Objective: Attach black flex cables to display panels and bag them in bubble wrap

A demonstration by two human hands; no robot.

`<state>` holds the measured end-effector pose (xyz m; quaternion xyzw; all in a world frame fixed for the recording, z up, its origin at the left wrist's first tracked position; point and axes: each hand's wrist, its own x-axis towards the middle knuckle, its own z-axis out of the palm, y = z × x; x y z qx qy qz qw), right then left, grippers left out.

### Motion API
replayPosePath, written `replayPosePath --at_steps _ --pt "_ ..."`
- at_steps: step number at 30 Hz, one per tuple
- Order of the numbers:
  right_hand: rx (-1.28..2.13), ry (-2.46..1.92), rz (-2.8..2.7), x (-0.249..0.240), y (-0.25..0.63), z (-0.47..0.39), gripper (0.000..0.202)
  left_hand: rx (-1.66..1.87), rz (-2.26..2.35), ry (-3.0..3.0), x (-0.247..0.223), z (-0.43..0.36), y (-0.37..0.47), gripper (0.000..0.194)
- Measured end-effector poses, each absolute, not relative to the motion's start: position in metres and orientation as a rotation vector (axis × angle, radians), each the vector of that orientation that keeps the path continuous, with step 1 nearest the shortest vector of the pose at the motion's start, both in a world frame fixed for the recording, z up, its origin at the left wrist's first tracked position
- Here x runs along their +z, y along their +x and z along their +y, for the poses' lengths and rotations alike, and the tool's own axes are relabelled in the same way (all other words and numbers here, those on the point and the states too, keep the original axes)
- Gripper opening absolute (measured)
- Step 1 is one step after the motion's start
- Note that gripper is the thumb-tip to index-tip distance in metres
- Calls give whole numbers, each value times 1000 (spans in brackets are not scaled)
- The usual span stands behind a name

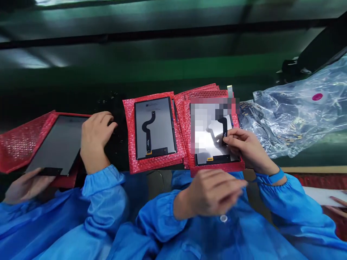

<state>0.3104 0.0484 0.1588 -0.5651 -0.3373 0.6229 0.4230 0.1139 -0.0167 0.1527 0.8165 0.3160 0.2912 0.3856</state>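
Note:
My right hand (pixel 248 148) pinches one end of a black flex cable (pixel 224 126) between thumb and fingertips, just above a display panel (pixel 207 150). That panel lies on a red bubble-wrap bag (pixel 233 167), and its shiny back mirrors the cable and fingers. Closer to my body hovers my left hand (pixel 214 191), above the near edge of the bag. Motion smears its fingers, so whether they hold anything is unclear. Left of this panel, a second display panel (pixel 162 130) rests on red bubble wrap with a curved black flex cable (pixel 148 135) lying across it.
Clear plastic bags (pixel 295 104) with several dark cables (pixel 260 119) lie at right. At left, a co-worker's hands (pixel 94 141) are around another panel (pixel 61 144) beside red bubble wrap (pixel 24 144). Another person's fingers (pixel 337 206) show at the right edge.

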Motion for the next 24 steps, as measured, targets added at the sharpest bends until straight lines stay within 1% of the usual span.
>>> replayPosePath --at_steps 2,4,7,10,13,17,24 --pt "1569 -1431 -901 163 307 52 39 853 827 2052 142 -16 101 21" --pt "1570 -1460 -974 167 306 55 42 975 952 2020 133 -14 85 21" --pt "1600 -1510 -1126 173 307 57 41 1054 1125 2087 127 -11 72 25" --pt "1696 -1520 -1335 178 310 59 38 1058 1228 2238 130 -7 76 29" --pt "1710 -1521 -1478 179 311 61 36 1023 1241 2334 129 -7 89 30" --pt "1682 -1511 -1556 173 310 61 36 938 1281 2336 120 -10 97 27" --pt "1739 -1394 -1667 170 309 63 32 958 1299 2300 118 -10 96 23"
